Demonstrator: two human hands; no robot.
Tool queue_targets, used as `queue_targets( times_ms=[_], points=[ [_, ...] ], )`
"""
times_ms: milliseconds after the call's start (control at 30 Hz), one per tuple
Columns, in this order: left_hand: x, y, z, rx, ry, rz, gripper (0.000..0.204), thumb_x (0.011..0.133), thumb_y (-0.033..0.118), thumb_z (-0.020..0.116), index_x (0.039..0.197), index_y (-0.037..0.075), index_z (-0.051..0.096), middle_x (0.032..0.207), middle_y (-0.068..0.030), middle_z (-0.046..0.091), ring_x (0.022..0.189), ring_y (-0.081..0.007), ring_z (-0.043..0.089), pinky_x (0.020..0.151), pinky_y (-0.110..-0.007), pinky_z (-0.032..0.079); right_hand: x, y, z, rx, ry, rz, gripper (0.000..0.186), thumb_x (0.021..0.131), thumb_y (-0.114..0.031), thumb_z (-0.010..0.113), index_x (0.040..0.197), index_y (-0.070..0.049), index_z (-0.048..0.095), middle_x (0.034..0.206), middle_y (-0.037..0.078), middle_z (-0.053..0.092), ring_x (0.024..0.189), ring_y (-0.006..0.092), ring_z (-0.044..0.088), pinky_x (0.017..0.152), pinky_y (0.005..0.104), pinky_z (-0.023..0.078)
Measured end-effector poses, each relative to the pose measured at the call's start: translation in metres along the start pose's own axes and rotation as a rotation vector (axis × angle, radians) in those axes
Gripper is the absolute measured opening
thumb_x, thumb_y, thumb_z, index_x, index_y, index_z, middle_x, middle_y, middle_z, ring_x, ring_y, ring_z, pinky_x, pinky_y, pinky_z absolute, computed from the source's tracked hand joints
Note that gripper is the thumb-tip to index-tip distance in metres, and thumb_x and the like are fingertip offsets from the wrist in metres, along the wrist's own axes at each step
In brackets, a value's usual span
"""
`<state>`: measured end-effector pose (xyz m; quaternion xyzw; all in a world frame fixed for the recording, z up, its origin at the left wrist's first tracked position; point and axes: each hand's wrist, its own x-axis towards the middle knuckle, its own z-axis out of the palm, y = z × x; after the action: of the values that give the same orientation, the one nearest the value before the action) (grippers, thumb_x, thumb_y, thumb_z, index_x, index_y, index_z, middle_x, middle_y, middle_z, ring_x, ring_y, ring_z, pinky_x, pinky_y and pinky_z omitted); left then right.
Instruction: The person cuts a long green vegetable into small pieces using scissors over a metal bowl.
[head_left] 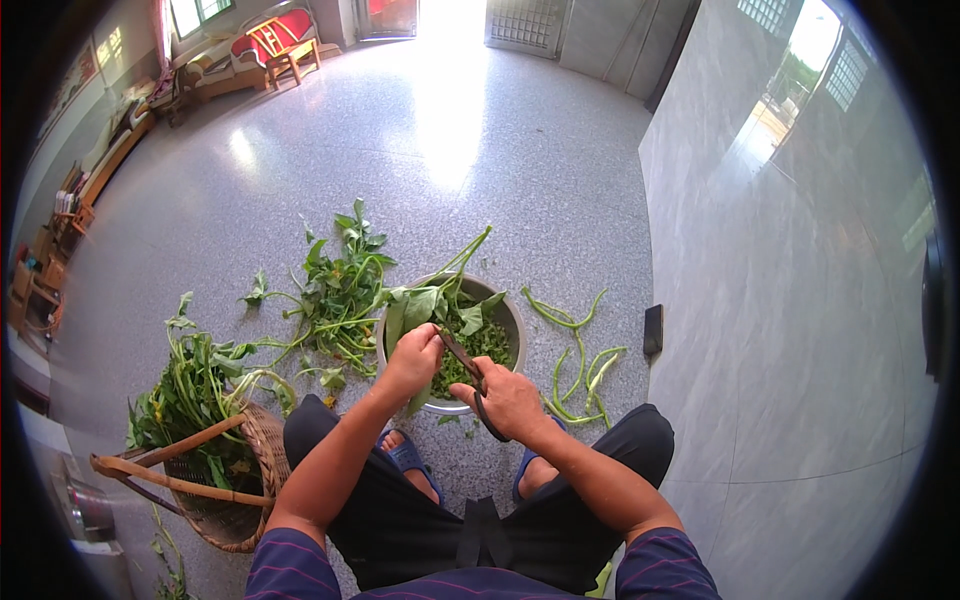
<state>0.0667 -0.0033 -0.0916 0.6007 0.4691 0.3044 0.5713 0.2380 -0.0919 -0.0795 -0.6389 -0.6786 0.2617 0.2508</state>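
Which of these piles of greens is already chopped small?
The chopped greens in the round metal bowl: fine pieces, unlike the leafy stems in the wicker basket and the leafy heap left of the bowl.

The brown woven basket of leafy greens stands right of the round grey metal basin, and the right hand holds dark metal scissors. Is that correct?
No: the head view shows the woven basket left of the metal basin, not right. The right hand does hold the dark scissors.

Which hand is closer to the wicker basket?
Left. The left hand, gripping leafy greens over the metal bowl, is ahead and to the right of the wicker basket; the right hand, holding scissors, is farther right.
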Motion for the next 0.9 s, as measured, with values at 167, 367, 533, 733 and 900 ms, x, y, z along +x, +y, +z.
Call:
queue_targets(
  times_ms=[167,367,533,733,900],
  points=[
    [0.002,-0.014,-0.002,0.168,0.038,0.165,0.017,0.098,0.011,0.044,0.089,0.002,0.055,0.063,0.0016,0.049,0.053,-0.0081,0.046,0.049,-0.025,0.037,0.002,-0.004,-0.001,-0.057,-0.034,0.003,0.047,0.086,-0.051,0.061,0.105,-0.008,0.054,0.085,0.017,0.065,0.080,0.0394,0.063,0.067,0.0475,0.048],
    [-0.004,0.004,-0.002,0.162,0.033,0.091,0.018,0.096,0.012,0.047,0.089,0.000,0.058,0.065,-0.0033,0.054,0.057,-0.0119,0.050,0.054,-0.028,0.041,0.001,-0.004,-0.006,-0.087,-0.088,0.040,0.048,0.086,-0.057,0.056,0.104,-0.012,0.055,0.078,0.016,0.066,0.078,0.0366,0.066,0.064,0.0468,0.049],
    [-0.002,0.007,-0.001,-0.108,-0.030,-0.050,0.019,0.098,0.012,0.045,0.093,0.000,0.059,0.064,0.0001,0.051,0.056,-0.0093,0.049,0.054,-0.025,0.040,0.003,0.000,-0.003,0.055,-0.055,0.103,0.049,0.086,-0.058,0.057,0.103,-0.013,0.056,0.077,0.017,0.066,0.079,0.0374,0.066,0.065,0.0474,0.048],
    [-0.002,0.007,-0.003,-0.340,-0.067,-0.196,0.017,0.098,0.011,0.044,0.095,0.001,0.058,0.065,0.0010,0.049,0.058,-0.0103,0.047,0.055,-0.024,0.040,0.003,-0.006,-0.009,0.020,-0.089,0.124,0.049,0.086,-0.055,0.058,0.107,-0.012,0.056,0.084,0.017,0.066,0.081,0.0393,0.065,0.069,0.0479,0.049],
    [-0.001,0.001,-0.001,-0.131,-0.067,-0.057,0.017,0.098,0.012,0.045,0.089,0.002,0.056,0.067,0.0012,0.050,0.060,-0.0092,0.047,0.055,-0.025,0.039,0.002,-0.003,-0.004,-0.026,-0.029,0.028,0.046,0.086,-0.051,0.061,0.106,-0.010,0.055,0.088,0.019,0.065,0.080,0.0404,0.063,0.068,0.0487,0.049]
  ],
)
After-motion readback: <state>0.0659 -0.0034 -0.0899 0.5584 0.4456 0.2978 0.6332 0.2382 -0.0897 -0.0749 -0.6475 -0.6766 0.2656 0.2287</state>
